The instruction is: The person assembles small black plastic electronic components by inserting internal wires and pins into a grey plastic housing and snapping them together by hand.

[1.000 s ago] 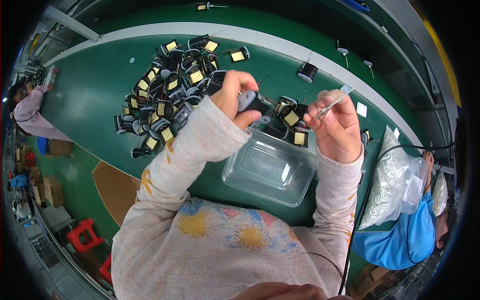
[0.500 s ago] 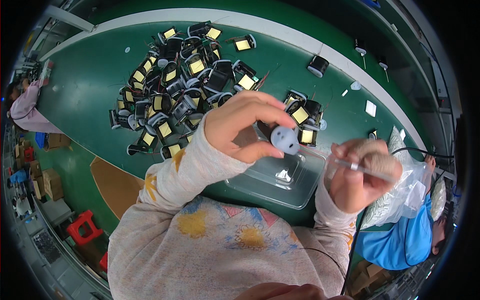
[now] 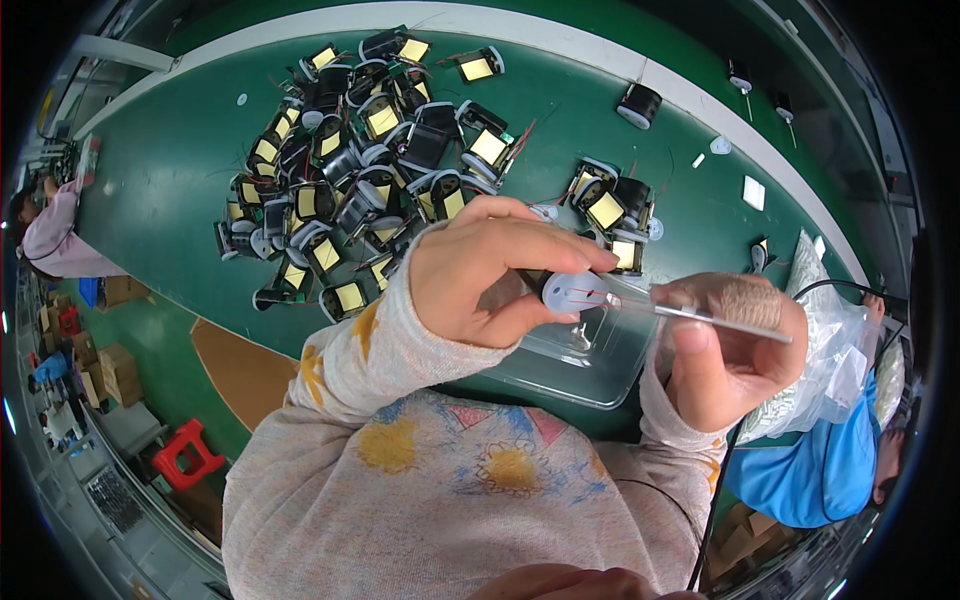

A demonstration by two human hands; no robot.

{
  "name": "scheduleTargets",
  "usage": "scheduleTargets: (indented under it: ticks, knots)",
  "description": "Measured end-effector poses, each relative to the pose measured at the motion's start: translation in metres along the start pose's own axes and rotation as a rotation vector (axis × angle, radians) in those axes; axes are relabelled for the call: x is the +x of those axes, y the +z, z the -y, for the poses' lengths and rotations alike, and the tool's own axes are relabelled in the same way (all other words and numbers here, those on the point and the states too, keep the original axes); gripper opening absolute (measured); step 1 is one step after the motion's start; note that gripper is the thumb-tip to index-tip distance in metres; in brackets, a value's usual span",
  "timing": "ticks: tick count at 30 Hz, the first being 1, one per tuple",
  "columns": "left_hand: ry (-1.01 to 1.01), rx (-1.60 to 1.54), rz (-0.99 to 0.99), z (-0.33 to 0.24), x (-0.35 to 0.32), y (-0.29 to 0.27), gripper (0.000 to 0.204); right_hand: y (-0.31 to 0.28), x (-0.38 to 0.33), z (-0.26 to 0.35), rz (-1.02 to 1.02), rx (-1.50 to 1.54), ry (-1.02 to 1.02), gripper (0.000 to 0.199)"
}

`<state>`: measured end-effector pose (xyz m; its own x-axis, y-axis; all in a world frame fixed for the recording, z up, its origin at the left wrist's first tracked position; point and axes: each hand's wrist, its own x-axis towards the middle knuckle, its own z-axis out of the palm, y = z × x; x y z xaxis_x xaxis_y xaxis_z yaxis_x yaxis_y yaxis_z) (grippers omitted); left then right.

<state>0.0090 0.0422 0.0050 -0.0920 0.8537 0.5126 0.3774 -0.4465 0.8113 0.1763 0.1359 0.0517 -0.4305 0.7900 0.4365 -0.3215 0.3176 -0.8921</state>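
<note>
My left hand [image 3: 465, 275] is closed around a small dark unit whose pale blue-grey round end cap [image 3: 570, 293] faces right. Thin red wires [image 3: 594, 297] show at the cap. Gripped in my right hand [image 3: 735, 345] is a slim metal tool that looks like tweezers [image 3: 745, 327], its thin end reaching left to the cap and wires. Whether the tips touch the wires I cannot tell. Below both hands lies a clear plastic tray [image 3: 590, 397]. Most of the unit's body is hidden behind my left fingers.
Left of centre spreads a heap of black units with yellow pads [image 3: 350, 165], with a smaller cluster [image 3: 607, 210] beyond my hands. A lone black unit [image 3: 638, 105] stands near the far edge. Right are a clear bag of white pieces [image 3: 810, 350] and a person's blue sleeve [image 3: 800, 475].
My right hand's tool has come to the end cap, and red wires now show there. The cap has turned in my left hand; its dark holes no longer face me as plainly.
</note>
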Motion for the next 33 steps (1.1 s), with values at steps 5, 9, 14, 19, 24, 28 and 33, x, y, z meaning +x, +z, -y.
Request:
scheduleTargets:
  ticks: [5,9,14,19,24,28,33]
  knots:
    - [0.004,0.032,-0.008,0.001,-0.001,0.001,0.043,-0.008,0.003,0.001,0.075,-0.145,-0.042,0.023]
    - [-0.006,0.076,0.001,0.000,-0.001,0.000,0.044,-0.002,-0.001,0.002,0.107,-0.202,-0.112,0.022]
    - [0.002,0.090,-0.036,-0.001,-0.001,0.000,0.044,-0.001,0.000,0.008,0.221,-0.360,-0.321,0.023]
    - [-0.008,0.130,-0.031,-0.002,0.000,-0.002,0.044,-0.006,0.006,0.021,0.479,-0.541,-0.405,0.033]
    - [-0.002,0.164,-0.029,-0.003,0.000,0.000,0.045,-0.005,0.004,0.019,0.444,-0.528,-0.402,0.031]
    - [-0.001,0.156,-0.037,-0.001,-0.001,-0.001,0.045,-0.003,0.005,0.015,0.439,-0.494,-0.398,0.028]
    - [-0.014,0.149,-0.044,-0.005,0.000,0.000,0.043,-0.002,0.002,0.009,0.407,-0.446,-0.435,0.028]
